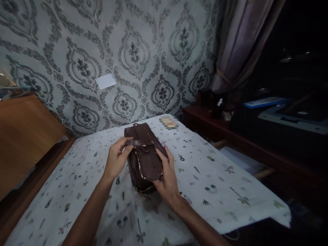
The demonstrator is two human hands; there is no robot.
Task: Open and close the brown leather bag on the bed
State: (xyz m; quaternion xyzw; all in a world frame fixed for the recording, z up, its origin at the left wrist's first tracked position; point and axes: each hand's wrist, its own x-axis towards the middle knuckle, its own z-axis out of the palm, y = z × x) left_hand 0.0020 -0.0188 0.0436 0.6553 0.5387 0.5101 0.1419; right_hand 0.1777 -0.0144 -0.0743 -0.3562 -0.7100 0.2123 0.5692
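A dark brown leather-look bag (151, 165) with gold zips lies on the white patterned cloth, its flap side up. Across its middle runs a narrow brown strap (138, 142). My left hand (116, 159) pinches the strap's left end between thumb and fingers, just off the bag's left edge. Round the bag's lower right side, my right hand (166, 174) grips it, with the fingers along the right edge and the thumb near the bottom end of the flap.
The patterned cloth (217, 205) covers the table. A blurred-out flat item (169, 122) lies near the back edge. A wooden panel (28, 133) stands at the left. Dark furniture (205, 119) and a tied curtain (235, 44) are at the right. A pale card (106, 81) is on the wall.
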